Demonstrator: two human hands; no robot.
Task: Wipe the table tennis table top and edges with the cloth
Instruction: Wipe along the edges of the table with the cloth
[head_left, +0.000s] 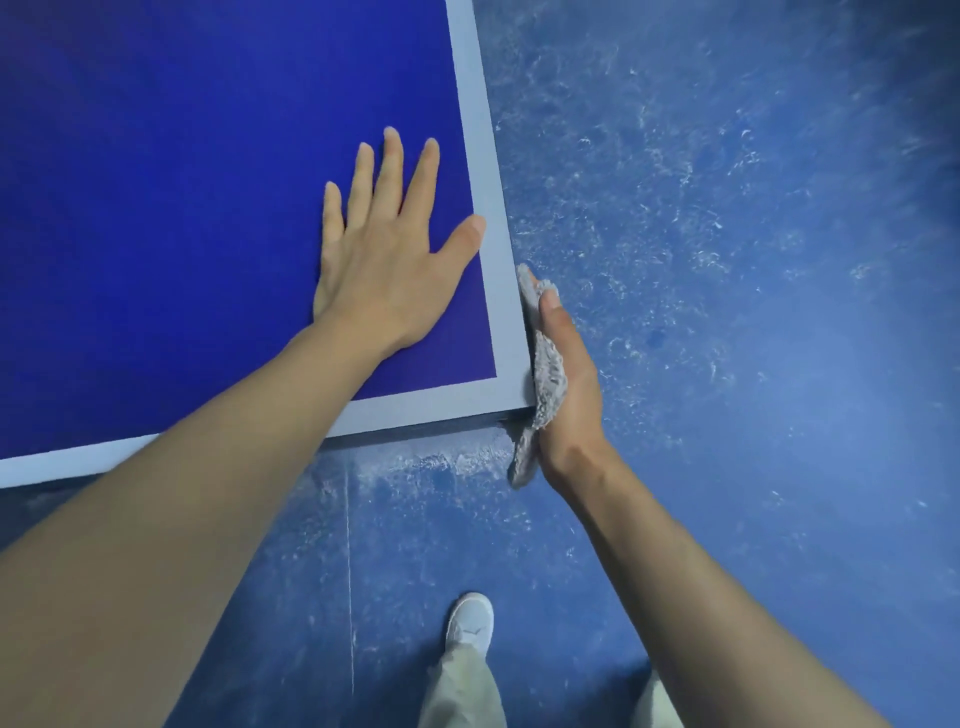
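Note:
The table tennis table fills the upper left, dark blue with a pale border line; its near right corner is at centre. My left hand lies flat on the top close to that corner, fingers straight and spread. My right hand presses a grey fluffy cloth flat against the table's right side edge, just beyond the corner. The thumb lies straight along the cloth's top. The other fingers are hidden behind the cloth and edge. A tail of cloth hangs below the corner.
Scuffed blue floor with white dust marks spreads to the right and below. My own leg in light trousers and a white shoe stands near the bottom centre, just off the table's near end.

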